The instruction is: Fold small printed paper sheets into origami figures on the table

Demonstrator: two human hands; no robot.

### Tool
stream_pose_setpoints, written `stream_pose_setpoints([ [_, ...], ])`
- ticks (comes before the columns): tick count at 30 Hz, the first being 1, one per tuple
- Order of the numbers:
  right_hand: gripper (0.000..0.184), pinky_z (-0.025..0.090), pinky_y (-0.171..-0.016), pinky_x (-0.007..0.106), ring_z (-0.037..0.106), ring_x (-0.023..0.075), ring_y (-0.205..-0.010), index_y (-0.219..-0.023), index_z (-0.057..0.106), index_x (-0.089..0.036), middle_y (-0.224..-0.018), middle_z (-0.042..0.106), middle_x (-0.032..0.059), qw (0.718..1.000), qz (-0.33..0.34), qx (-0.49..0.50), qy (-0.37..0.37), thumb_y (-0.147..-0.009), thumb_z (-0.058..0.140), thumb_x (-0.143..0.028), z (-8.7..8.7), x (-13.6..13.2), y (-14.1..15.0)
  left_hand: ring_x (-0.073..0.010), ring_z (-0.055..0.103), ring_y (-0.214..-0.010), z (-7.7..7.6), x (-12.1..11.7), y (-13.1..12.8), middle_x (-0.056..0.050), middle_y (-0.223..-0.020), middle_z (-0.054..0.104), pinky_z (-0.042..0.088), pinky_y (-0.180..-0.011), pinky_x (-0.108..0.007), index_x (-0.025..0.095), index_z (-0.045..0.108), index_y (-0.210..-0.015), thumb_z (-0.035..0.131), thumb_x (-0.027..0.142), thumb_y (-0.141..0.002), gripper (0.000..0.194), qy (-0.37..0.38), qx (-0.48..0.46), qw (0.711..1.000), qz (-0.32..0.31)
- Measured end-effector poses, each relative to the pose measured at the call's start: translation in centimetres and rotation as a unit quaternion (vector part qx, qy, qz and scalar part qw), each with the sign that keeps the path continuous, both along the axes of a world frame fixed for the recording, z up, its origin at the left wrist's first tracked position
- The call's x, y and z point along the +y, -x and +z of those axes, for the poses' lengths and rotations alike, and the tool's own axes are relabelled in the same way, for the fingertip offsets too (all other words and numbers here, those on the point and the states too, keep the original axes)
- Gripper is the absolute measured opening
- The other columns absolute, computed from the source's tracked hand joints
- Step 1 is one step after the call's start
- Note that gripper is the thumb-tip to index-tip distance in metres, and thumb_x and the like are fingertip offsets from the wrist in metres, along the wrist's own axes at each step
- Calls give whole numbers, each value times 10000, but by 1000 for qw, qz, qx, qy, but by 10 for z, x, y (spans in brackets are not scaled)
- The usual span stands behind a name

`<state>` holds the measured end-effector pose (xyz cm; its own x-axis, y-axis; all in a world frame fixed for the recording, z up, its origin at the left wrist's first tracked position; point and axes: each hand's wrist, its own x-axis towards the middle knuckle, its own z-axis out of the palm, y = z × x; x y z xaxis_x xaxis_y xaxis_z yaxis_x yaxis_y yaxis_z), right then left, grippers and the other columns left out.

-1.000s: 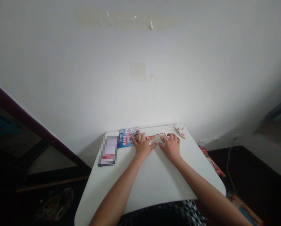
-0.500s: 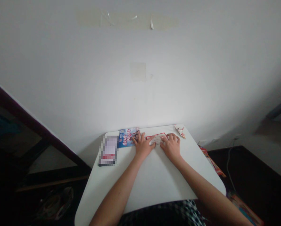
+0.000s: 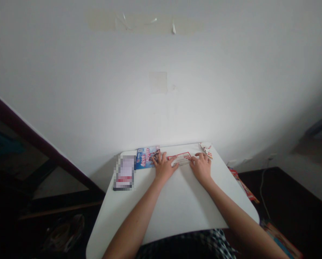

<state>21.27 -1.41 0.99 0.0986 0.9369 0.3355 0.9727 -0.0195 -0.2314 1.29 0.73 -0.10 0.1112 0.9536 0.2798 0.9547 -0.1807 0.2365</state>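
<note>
Since the earlier frame, the right hand has moved to the right over the table, while the left hand stays where it was. Largest is the pale wall; against it stands the white table. On its left side lies a phone-like object (blurred into blocks), and just beside it a blue leaflet, whose right end is partly covered by the left fingers. Between the two hands is a white slip with red border, its long axis running left to right, a little beyond both thumbs. Each hand is near one end of it. Left fingers are spread; right fingers are bent at the slip's right end, and whether they pinch it I cannot tell. Smallest, a crumpled paper lies just behind the right hand.
</note>
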Motion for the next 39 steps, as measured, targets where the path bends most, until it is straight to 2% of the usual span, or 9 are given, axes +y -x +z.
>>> stream_pose_setpoints([
  [5, 251, 367, -993, 449, 427, 322, -1285, -1096, 784, -302, -1331, 600, 108, 999, -5, 27, 23, -964, 572, -282, 1, 2, -2, -423, 209, -1545, 3, -1, 0, -47, -1591, 441, 90, -1200, -774, 537, 619, -1363, 585, 652, -898, 481, 13, -1, 1000, 0],
  [16, 204, 381, -1033, 462, 439, 317, -1283, -1019, 799, -294, -1271, 602, 101, 998, -1, 64, -4, -943, 609, -295, -8, 8, -8, -411, 283, -1506, 7, -7, 0, -68, -1545, 485, 62, -1210, -762, 474, 692, -1298, 657, 617, -864, 459, -7, -26, 999, -18],
  [21, 216, 382, -1043, 485, 414, 331, -1306, -1057, 799, -331, -1309, 573, 92, 997, 17, 77, 2, -951, 613, -301, -11, 10, -14, -378, 318, -1483, 9, -9, 4, -80, -1521, 508, 60, -1210, -751, 391, 772, -1144, 645, 622, -877, 376, -11, -54, 998, -43],
  [25, 226, 371, -1059, 493, 410, 323, -1310, -1094, 792, -364, -1331, 554, 78, 996, 33, 77, -7, -973, 606, -320, -11, 13, -20, -358, 295, -1491, 9, -7, 8, -32, -1518, 522, 56, -1212, -740, 322, 800, -907, 699, 513, -880, 218, -3, -78, 994, -73],
  [28, 212, 355, -1070, 495, 415, 318, -1305, -1111, 785, -344, -1333, 557, 82, 997, 36, 68, -25, -971, 627, -351, -8, 15, -21, -345, 306, -1485, 10, -6, 10, -7, -1512, 531, 77, -1230, -706, 294, 789, -831, 762, 431, -843, 140, 5, -82, 991, -109],
  [30, 193, 344, -1071, 501, 415, 324, -1298, -1072, 796, -325, -1326, 570, 84, 997, 35, 58, -30, -962, 642, -367, -5, 16, -19, -333, 325, -1478, 11, -6, 11, -4, -1509, 531, 83, -1241, -689, 317, 796, -897, 781, 422, -827, 127, 12, -74, 989, -128],
  [32, 184, 330, -1072, 502, 416, 325, -1288, -1019, 809, -312, -1306, 589, 84, 998, 39, 49, -30, -959, 645, -370, -3, 17, -17, -330, 330, -1483, 12, -7, 11, -4, -1544, 496, 61, -1244, -696, 395, 779, -1086, 782, 457, -821, 272, 21, -57, 988, -139],
  [35, 203, 307, -1083, 492, 417, 317, -1279, -1015, 816, -310, -1283, 614, 82, 997, 56, 39, -32, -967, 630, -376, -1, 18, -14, -354, 288, -1514, 12, -9, 10, 16, -1635, 391, 1, -1238, -717, 513, 656, -1318, 741, 542, -834, 492, 40, -23, 987, -151],
  [39, 201, 289, -1093, 485, 398, 312, -1293, -1027, 818, -339, -1277, 626, 70, 997, 65, 36, -32, -967, 633, -392, -1, 21, -15, -386, 239, -1541, 13, -10, 9, 38, -1685, 317, -59, -1223, -735, 551, 626, -1342, 678, 616, -853, 496, 68, 1, 987, -148],
])
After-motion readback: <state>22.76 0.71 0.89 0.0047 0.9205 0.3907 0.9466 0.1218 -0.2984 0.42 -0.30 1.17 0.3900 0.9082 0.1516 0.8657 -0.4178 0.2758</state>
